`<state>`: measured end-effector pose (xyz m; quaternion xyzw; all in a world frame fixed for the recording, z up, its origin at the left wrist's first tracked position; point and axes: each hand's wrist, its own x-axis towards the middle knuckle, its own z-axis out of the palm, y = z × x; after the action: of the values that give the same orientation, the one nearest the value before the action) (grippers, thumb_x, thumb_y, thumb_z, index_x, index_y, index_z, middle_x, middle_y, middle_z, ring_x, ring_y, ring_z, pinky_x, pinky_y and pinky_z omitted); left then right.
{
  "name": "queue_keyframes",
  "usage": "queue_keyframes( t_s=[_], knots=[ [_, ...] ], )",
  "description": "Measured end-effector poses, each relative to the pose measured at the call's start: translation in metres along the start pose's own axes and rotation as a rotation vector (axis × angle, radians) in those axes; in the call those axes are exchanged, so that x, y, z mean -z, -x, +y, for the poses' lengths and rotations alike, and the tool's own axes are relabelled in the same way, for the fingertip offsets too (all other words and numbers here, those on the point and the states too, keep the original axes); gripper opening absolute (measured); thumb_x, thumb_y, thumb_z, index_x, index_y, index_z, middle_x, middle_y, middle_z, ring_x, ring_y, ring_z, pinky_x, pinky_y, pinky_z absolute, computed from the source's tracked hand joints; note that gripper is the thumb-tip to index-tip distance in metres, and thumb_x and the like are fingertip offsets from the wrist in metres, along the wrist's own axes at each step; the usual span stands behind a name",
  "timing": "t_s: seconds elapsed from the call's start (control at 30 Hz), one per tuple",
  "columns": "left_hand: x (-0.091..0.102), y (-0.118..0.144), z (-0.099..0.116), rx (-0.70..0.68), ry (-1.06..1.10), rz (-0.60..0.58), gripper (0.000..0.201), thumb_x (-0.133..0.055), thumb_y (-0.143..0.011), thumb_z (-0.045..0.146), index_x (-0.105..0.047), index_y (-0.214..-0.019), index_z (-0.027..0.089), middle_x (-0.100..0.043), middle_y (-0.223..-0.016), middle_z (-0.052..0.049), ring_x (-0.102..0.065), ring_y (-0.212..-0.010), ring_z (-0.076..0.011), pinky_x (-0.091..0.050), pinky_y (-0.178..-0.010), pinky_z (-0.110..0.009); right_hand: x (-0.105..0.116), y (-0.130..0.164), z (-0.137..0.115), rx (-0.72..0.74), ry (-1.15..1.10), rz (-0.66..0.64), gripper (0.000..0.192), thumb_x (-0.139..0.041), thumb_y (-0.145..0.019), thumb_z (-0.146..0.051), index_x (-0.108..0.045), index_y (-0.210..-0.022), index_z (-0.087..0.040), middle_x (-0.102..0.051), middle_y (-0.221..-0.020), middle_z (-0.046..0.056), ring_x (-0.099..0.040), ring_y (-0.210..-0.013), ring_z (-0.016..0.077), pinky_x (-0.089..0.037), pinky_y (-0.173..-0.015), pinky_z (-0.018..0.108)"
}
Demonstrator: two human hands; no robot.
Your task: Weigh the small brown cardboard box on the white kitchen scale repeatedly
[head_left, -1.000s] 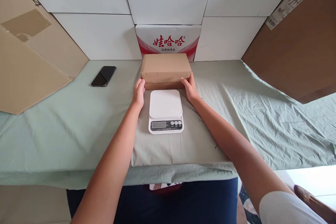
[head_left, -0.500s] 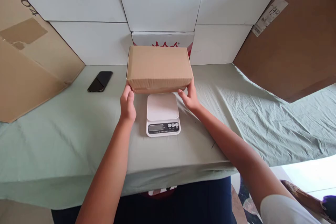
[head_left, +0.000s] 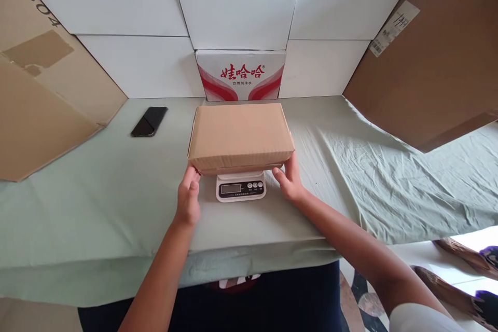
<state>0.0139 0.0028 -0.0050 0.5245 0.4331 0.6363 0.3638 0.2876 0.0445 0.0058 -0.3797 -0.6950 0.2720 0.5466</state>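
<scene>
One box, one scale, one phone

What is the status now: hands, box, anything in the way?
Left hand and right hand grip the box. Box over the scale. Nothing in the way.
</scene>
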Motion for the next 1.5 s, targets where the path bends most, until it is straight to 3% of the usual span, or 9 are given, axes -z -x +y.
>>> queue_keyframes(
  t_s=[0.23, 0.7, 0.8, 0.93, 1.03, 1.13, 1.37, 1.5],
  knots=[
    [0.000, -0.002, 0.000, -0.001, 0.006, -0.023, 0.074, -0.050, -0.093, 0.071, -0.056, -0.150, 0.025, -0.059, -0.155, -0.013, -0.045, -0.153, -0.0359, -0.038, -0.126, -0.050, -0.003, -0.001, -0.001, -0.021, -0.003, 0.010, 0.086, -0.051, -0.093, -0.072, -0.017, -0.165, -0.041, -0.032, -0.173, 0.001, -0.018, -0.166, 0.0307, -0.019, -0.136, 0.061],
    [-0.001, -0.001, 0.003, 0.002, -0.002, -0.013, 0.081, -0.051, -0.092, 0.072, -0.052, -0.154, 0.021, -0.051, -0.163, -0.013, -0.039, -0.156, -0.0363, -0.034, -0.128, -0.048, -0.003, 0.001, 0.002, -0.008, -0.016, 0.019, 0.084, -0.048, -0.096, -0.069, -0.013, -0.166, -0.039, -0.025, -0.176, 0.001, -0.024, -0.164, 0.0326, -0.028, -0.133, 0.059],
    [0.001, -0.003, 0.006, -0.048, -0.001, 0.011, 0.080, -0.050, -0.092, 0.072, -0.047, -0.158, 0.025, -0.043, -0.169, -0.009, -0.032, -0.160, -0.0339, -0.031, -0.130, -0.046, 0.004, -0.005, 0.005, -0.051, -0.097, 0.109, 0.079, -0.048, -0.095, -0.069, -0.018, -0.164, -0.045, -0.029, -0.175, -0.001, -0.030, -0.162, 0.0336, -0.029, -0.130, 0.063],
    [0.006, -0.006, 0.009, -0.096, 0.038, 0.064, 0.073, -0.049, -0.095, 0.069, -0.045, -0.159, 0.034, -0.032, -0.174, 0.000, -0.023, -0.163, -0.0288, -0.024, -0.133, -0.044, 0.020, -0.022, 0.011, -0.157, -0.221, 0.337, 0.075, -0.049, -0.090, -0.070, -0.029, -0.159, -0.046, -0.037, -0.170, 0.001, -0.037, -0.158, 0.0369, -0.029, -0.126, 0.068],
    [0.008, -0.007, 0.008, -0.088, 0.047, 0.094, 0.071, -0.050, -0.094, 0.069, -0.048, -0.157, 0.034, -0.033, -0.173, 0.001, -0.023, -0.163, -0.0280, -0.023, -0.134, -0.044, 0.029, -0.033, 0.016, -0.299, -0.356, 0.478, 0.071, -0.048, -0.089, -0.066, -0.037, -0.154, -0.042, -0.044, -0.165, 0.004, -0.044, -0.154, 0.0366, -0.032, -0.124, 0.068],
    [0.009, -0.008, 0.007, -0.060, 0.037, 0.109, 0.074, -0.049, -0.093, 0.071, -0.048, -0.156, 0.034, -0.035, -0.172, 0.001, -0.025, -0.163, -0.0275, -0.025, -0.133, -0.044, 0.031, -0.036, 0.021, -0.426, -0.459, 0.530, 0.067, -0.047, -0.088, -0.064, -0.041, -0.150, -0.039, -0.049, -0.161, 0.006, -0.049, -0.150, 0.0360, -0.034, -0.123, 0.066],
    [0.008, -0.008, 0.008, -0.038, 0.014, 0.115, 0.076, -0.045, -0.092, 0.074, -0.048, -0.156, 0.034, -0.035, -0.173, 0.000, -0.025, -0.163, -0.0281, -0.026, -0.133, -0.045, 0.028, -0.033, 0.028, -0.419, -0.404, 0.466, 0.069, -0.046, -0.088, -0.066, -0.039, -0.151, -0.039, -0.045, -0.164, 0.007, -0.047, -0.151, 0.0377, -0.033, -0.122, 0.068],
    [0.006, -0.007, 0.007, -0.015, 0.032, 0.079, 0.081, -0.046, -0.090, 0.078, -0.048, -0.156, 0.032, -0.039, -0.171, -0.003, -0.029, -0.161, -0.0306, -0.027, -0.132, -0.047, 0.019, -0.023, 0.019, -0.192, -0.281, 0.326, 0.067, -0.049, -0.092, -0.066, -0.038, -0.154, -0.043, -0.040, -0.168, 0.002, -0.039, -0.157, 0.0355, -0.027, -0.129, 0.066]
  ],
)
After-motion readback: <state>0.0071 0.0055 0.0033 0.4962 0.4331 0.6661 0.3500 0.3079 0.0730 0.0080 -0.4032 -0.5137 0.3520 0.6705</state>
